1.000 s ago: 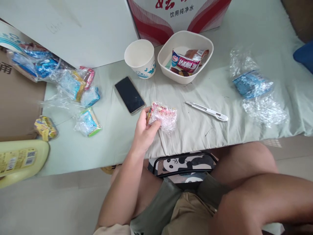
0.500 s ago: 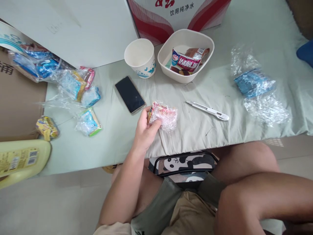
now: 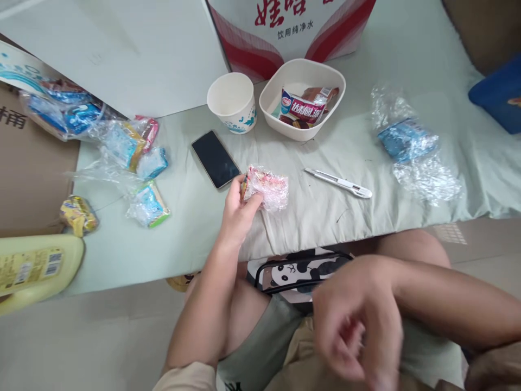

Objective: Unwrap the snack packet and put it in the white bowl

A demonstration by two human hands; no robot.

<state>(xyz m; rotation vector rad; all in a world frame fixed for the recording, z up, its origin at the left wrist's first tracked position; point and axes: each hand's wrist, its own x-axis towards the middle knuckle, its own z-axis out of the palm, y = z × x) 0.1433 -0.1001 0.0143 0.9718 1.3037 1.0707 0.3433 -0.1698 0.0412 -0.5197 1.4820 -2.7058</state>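
Note:
My left hand (image 3: 240, 212) is closed around a small red snack packet (image 3: 266, 187) bundled in crinkled clear plastic film, its thumb pressed on the near side. The packet is held low over the cloth-covered surface. My right hand (image 3: 360, 320) is above my lap, its fingers curled inward and blurred by motion; whether anything lies inside them I cannot make out. A black phone (image 3: 215, 159) lies just behind my left hand. A white utility knife (image 3: 338, 182) rests right of the packet.
Behind stand a paper cup (image 3: 232, 103) and a white bowl (image 3: 268, 103) holding snack packets. Plastic-wrapped blue packets (image 3: 407, 140) lie right. Several wrapped snacks (image 3: 148, 203) and a yellow jug (image 3: 40, 266) are at left. Boxes (image 3: 260, 54) line the back.
My right hand has come up from the right into view over my lap. The camera view has shifted slightly; my left hand still holds the packet.

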